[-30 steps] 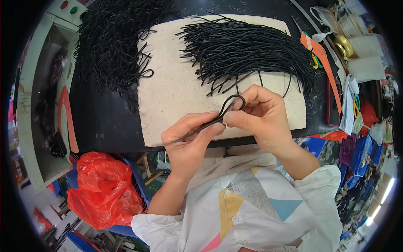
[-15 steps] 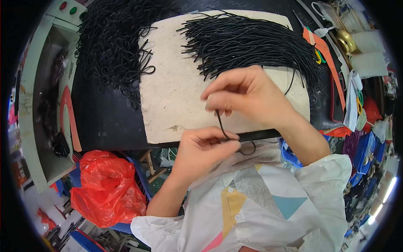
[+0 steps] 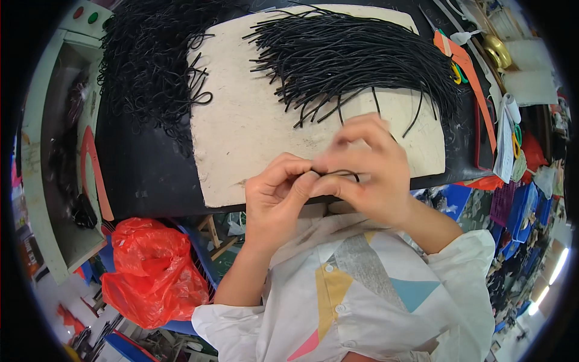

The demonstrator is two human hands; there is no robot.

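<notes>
My left hand (image 3: pixel 278 196) pinches a thin black cord (image 3: pixel 339 173) between thumb and fingertips, above the near edge of a cream board (image 3: pixel 235 145). Right beside it, my right hand (image 3: pixel 368 169) also closes on the cord, its fingers blurred by motion. The cord bends in a small curve between the two hands, and its ends are hidden by the fingers. Beyond my hands, a thick bundle of straight black cords (image 3: pixel 356 57) lies across the board. A tangled heap of looped black cords (image 3: pixel 157 66) sits at the far left.
A grey metal housing (image 3: pixel 45 175) stands at the left, with an orange curved piece (image 3: pixel 96 175) beside it. Below the table, a red plastic bag (image 3: pixel 151 271) fills a blue basket. Along the right edge lie an orange strip (image 3: pixel 473 84), scissors (image 3: pixel 456 73) and a brass-coloured roll (image 3: pixel 497 53).
My right hand has come down and nearer my left, and the cord that hung between them is now a short curve. A few cords along the bundle's near side stick out more.
</notes>
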